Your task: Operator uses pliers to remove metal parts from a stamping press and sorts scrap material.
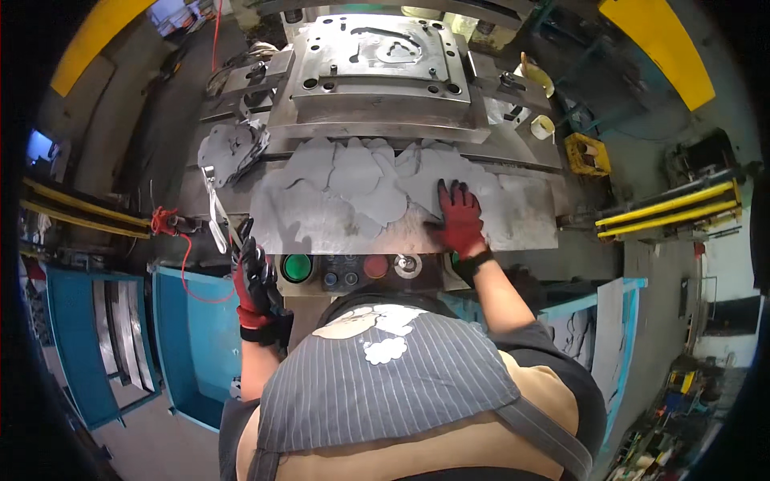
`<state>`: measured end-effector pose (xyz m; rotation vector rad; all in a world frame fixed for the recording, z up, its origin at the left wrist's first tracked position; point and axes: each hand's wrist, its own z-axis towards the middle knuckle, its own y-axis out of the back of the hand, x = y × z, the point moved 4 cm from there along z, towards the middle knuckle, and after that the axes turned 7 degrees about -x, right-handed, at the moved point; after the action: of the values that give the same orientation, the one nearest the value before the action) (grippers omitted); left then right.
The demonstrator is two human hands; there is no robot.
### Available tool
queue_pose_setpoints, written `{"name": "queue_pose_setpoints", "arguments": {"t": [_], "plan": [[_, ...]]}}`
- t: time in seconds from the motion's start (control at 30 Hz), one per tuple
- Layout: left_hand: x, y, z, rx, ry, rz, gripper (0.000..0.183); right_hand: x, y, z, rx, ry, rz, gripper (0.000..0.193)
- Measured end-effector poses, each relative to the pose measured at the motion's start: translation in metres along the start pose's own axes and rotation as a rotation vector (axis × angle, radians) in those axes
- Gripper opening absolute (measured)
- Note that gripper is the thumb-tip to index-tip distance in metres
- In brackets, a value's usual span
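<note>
My left hand (255, 284), in a red and black glove, is closed at the left end of the work surface. A long silvery tool (215, 210), rather like tongs, sticks up and away from it. My right hand (461, 218), in a red glove with dark fingertips, lies flat with fingers stretched, by the right part of a row of thin grey sheet-metal pieces (353, 175). These irregular pieces overlap along a flat metal plate (513, 212). Whether the right palm touches a piece or the plate I cannot tell.
Ahead stands a steel press die (385, 92) with holes and a curved slot. Grey cut pieces (233, 151) are stacked at its left. A green button (297, 268) and a red button (375, 266) sit below the plate. Blue bins (192, 345) and yellow rails (670, 210) flank me.
</note>
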<state>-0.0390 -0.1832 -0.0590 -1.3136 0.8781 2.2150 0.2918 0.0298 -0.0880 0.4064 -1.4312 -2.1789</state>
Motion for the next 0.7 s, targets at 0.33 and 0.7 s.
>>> {"name": "queue_pose_setpoints", "arguments": {"t": [0.33, 0.7], "plan": [[0.046, 0.013, 0.009, 0.019, 0.262, -0.329, 0.032, -0.061, 0.023, -0.006, 0.067, -0.206, 0.2, 0.063], [0.031, -0.009, 0.013, 0.099, 0.468, -0.757, 0.03, -0.11, -0.048, -0.074, 0.022, -0.843, 1.276, 0.057]]}}
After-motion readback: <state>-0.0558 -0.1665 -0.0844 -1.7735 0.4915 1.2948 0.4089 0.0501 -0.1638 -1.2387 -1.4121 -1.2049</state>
